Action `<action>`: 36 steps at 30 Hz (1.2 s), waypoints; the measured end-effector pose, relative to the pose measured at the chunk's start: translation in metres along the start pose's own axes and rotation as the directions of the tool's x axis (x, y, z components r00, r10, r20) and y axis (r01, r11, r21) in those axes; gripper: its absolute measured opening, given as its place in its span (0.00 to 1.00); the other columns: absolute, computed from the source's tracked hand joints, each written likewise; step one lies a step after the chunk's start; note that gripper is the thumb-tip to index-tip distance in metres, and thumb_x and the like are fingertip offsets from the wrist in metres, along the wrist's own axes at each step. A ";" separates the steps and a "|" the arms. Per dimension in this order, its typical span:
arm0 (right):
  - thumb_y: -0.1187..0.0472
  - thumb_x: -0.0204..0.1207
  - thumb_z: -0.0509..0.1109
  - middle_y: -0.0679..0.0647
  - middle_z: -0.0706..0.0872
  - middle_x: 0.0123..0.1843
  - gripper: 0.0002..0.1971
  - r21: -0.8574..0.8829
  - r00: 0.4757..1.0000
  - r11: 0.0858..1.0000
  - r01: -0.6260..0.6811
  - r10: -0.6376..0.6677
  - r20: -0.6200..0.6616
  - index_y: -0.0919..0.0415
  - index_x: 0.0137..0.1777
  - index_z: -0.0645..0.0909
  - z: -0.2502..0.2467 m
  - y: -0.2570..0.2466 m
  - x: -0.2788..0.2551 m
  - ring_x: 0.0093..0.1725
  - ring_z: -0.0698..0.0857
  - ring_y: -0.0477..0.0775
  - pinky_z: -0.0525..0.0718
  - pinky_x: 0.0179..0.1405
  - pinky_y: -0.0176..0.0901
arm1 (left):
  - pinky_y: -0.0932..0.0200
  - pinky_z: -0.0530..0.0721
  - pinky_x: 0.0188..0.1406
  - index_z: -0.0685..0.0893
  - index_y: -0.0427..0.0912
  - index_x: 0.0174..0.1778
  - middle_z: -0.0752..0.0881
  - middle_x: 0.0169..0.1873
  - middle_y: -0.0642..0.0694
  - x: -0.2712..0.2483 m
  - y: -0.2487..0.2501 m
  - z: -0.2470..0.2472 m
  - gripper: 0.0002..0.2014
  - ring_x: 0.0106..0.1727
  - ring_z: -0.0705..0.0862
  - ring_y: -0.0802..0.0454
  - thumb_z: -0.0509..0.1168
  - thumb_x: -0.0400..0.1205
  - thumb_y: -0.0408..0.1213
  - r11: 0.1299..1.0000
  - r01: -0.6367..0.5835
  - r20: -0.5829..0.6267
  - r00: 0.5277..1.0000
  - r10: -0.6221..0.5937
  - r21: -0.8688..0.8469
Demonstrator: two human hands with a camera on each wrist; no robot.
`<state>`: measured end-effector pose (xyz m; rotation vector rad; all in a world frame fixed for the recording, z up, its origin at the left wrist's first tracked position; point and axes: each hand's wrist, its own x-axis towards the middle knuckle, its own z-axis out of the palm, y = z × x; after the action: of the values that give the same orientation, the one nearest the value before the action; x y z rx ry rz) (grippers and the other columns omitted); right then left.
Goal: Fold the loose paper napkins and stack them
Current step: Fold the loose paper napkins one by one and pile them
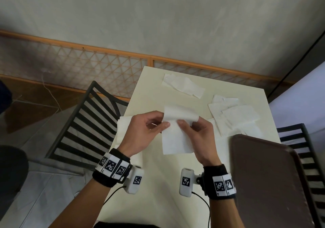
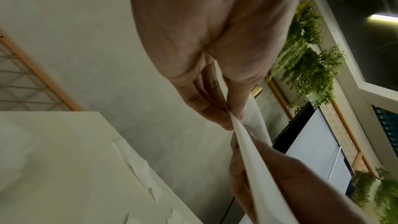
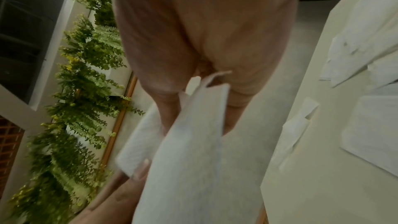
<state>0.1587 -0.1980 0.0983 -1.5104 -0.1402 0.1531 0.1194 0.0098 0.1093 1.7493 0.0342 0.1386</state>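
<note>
Both hands hold one white paper napkin (image 1: 175,136) in the air over the cream table (image 1: 149,183). My left hand (image 1: 149,127) pinches its left edge between thumb and fingers, and my right hand (image 1: 197,129) grips the right side, with the top part curling over away from me. The left wrist view shows the napkin (image 2: 249,156) edge-on, pinched at my left hand's fingertips (image 2: 228,117). Seen from the right wrist, the napkin (image 3: 193,151) hangs from my right hand (image 3: 215,83). Loose napkins lie at the far middle (image 1: 182,85) and at the right (image 1: 233,115). A flat white napkin (image 1: 123,127) lies under my left hand.
A dark brown tray (image 1: 269,180) covers the table's near right corner. Black slatted chairs stand at the left (image 1: 91,120) and at the right (image 1: 306,150). A wooden lattice screen (image 1: 88,64) runs along the wall behind the table.
</note>
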 end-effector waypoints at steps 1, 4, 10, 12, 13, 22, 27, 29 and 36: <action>0.70 0.85 0.79 0.61 0.98 0.54 0.05 0.000 1.000 1.000 0.018 -0.018 0.007 0.65 0.56 0.95 0.000 0.002 0.001 0.51 0.94 0.55 0.89 0.50 0.49 | 0.43 0.93 0.60 0.96 0.39 0.57 0.97 0.50 0.47 -0.001 0.000 -0.004 0.06 0.52 0.95 0.43 0.77 0.86 0.29 0.999 -0.030 0.002 1.000 0.030 0.024; 0.80 0.78 0.74 0.66 0.96 0.51 0.13 0.081 0.999 0.996 0.033 -0.036 0.037 0.66 0.49 0.96 -0.003 0.008 0.004 0.51 0.93 0.62 0.86 0.49 0.51 | 0.45 0.92 0.62 0.97 0.40 0.54 0.97 0.52 0.50 -0.004 0.001 -0.014 0.15 0.57 0.94 0.47 0.70 0.85 0.17 0.990 -0.122 -0.019 0.992 0.124 0.063; 0.77 0.75 0.70 0.79 0.88 0.47 0.13 0.165 0.999 0.986 0.009 -0.014 0.032 0.64 0.40 0.94 0.001 0.016 0.009 0.48 0.87 0.67 0.77 0.47 0.62 | 0.59 0.91 0.53 0.95 0.36 0.51 0.95 0.47 0.45 -0.009 0.007 -0.020 0.15 0.49 0.94 0.42 0.64 0.91 0.19 0.991 -0.128 0.006 0.992 0.128 -0.033; 0.81 0.76 0.68 0.73 0.90 0.45 0.17 0.163 0.998 0.987 0.004 -0.013 0.058 0.63 0.40 0.94 0.002 0.017 0.011 0.48 0.85 0.67 0.73 0.47 0.62 | 0.55 0.91 0.56 0.95 0.37 0.51 0.95 0.47 0.45 -0.010 0.005 -0.023 0.15 0.51 0.92 0.40 0.63 0.91 0.19 0.991 -0.129 -0.002 0.992 0.129 -0.033; 0.83 0.77 0.67 0.70 0.91 0.44 0.19 0.154 0.998 0.988 0.004 -0.015 0.067 0.63 0.40 0.95 0.002 0.016 0.011 0.47 0.84 0.66 0.73 0.46 0.62 | 0.54 0.91 0.57 0.94 0.38 0.51 0.94 0.47 0.45 -0.011 0.005 -0.025 0.16 0.52 0.92 0.39 0.63 0.91 0.19 0.991 -0.132 -0.005 0.991 0.132 -0.026; 0.67 0.85 0.59 0.67 0.95 0.56 0.07 0.121 0.988 0.992 -0.049 0.030 0.152 0.70 0.51 0.77 0.020 -0.006 0.010 0.54 0.89 0.67 0.82 0.48 0.52 | 0.56 0.85 0.46 0.94 0.40 0.50 0.94 0.47 0.51 -0.025 0.004 -0.038 0.14 0.46 0.89 0.49 0.65 0.88 0.21 0.982 -0.160 -0.017 0.987 0.162 0.104; 0.46 0.96 0.59 0.41 0.87 0.43 0.15 -0.524 0.901 0.754 0.395 -0.206 0.383 0.47 0.46 0.77 0.065 0.000 0.009 0.47 0.84 0.47 0.82 0.51 0.53 | 0.53 0.90 0.50 0.92 0.38 0.46 0.93 0.42 0.51 -0.034 -0.006 -0.046 0.11 0.47 0.92 0.47 0.67 0.90 0.35 0.942 -0.228 0.022 0.973 0.229 0.246; 0.47 0.97 0.57 0.42 0.76 0.33 0.18 -0.539 0.853 0.681 0.496 -0.264 0.451 0.46 0.42 0.71 0.087 0.007 0.012 0.37 0.74 0.48 0.76 0.41 0.56 | 0.57 0.90 0.49 0.92 0.38 0.44 0.93 0.40 0.52 -0.037 -0.008 -0.052 0.16 0.45 0.92 0.49 0.65 0.91 0.42 0.944 -0.214 -0.045 0.972 0.232 0.250; 0.47 0.96 0.66 0.44 0.70 0.29 0.25 -0.484 0.948 0.830 0.277 -0.152 0.281 0.50 0.35 0.65 0.114 0.021 0.037 0.31 0.69 0.46 0.70 0.34 0.40 | 0.67 0.82 0.37 0.92 0.45 0.37 0.90 0.33 0.55 -0.044 -0.025 -0.081 0.12 0.34 0.86 0.57 0.74 0.88 0.38 0.973 0.000 -0.412 0.906 0.098 0.231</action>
<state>0.1732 -0.0783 0.0840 -2.0008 -0.5798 0.1129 0.0679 0.0894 0.0960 1.9194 0.3343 0.5700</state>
